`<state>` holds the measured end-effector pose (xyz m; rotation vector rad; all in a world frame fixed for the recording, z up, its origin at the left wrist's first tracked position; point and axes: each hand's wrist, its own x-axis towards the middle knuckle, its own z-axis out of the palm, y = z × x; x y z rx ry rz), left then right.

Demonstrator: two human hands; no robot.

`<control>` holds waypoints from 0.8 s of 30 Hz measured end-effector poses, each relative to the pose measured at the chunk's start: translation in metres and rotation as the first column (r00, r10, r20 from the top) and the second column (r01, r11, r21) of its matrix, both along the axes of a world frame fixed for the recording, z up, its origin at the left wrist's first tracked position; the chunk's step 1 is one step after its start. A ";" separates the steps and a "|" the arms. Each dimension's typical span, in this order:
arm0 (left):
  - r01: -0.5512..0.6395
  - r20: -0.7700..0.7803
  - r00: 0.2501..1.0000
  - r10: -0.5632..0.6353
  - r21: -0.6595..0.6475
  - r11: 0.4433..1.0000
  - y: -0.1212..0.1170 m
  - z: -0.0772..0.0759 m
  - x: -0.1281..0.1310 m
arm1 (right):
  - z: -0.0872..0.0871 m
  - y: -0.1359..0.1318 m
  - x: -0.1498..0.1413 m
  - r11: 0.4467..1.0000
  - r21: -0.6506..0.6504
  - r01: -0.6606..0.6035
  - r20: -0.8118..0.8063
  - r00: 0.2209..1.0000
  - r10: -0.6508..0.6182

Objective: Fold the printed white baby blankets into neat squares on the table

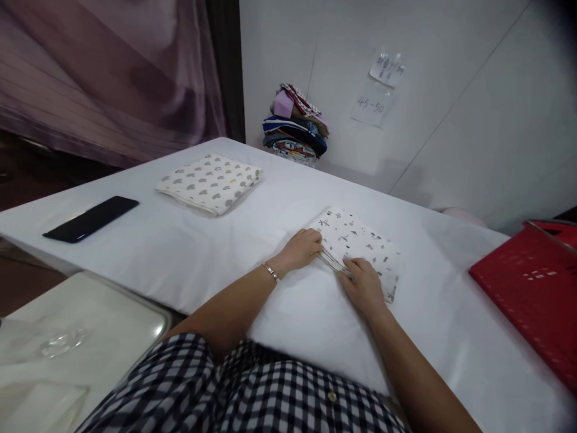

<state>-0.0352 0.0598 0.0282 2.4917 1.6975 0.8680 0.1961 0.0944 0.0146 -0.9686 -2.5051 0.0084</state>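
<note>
A folded white cloth [360, 240] with small dark prints lies on the white-covered table in front of me. My left hand [305, 248], a silver bracelet at its wrist, pinches the cloth's near left corner. On the near edge, where several stacked layers show, my right hand [364, 285] grips the fabric with thumb and fingers. Farther back to the left rests another folded cloth [210, 182], white with grey mushroom-like prints; neither hand touches it.
A black phone [92, 219] lies on the table's left end. At right is a red bag [532, 288]. A stack of folded clothes [295, 126] stands beyond the far edge, by the wall with paper notes [370, 108]. A pale stool-like surface [112, 319] is at lower left.
</note>
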 end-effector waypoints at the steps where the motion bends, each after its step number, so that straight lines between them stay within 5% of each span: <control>1: 0.004 0.005 1.000 -0.004 0.008 1.000 -0.001 0.000 0.000 | 0.000 0.000 0.000 1.000 0.001 0.000 0.004 1.000 0.000; 13: 0.089 -0.092 0.992 -0.087 0.009 0.996 0.006 -0.010 0.008 | 0.000 -0.001 -0.002 1.000 0.028 0.011 0.085 0.996 -0.013; 24: 0.039 -0.025 0.999 -0.039 0.002 0.999 0.008 -0.015 0.004 | 0.001 -0.002 -0.001 1.000 0.029 -0.004 0.063 0.998 0.002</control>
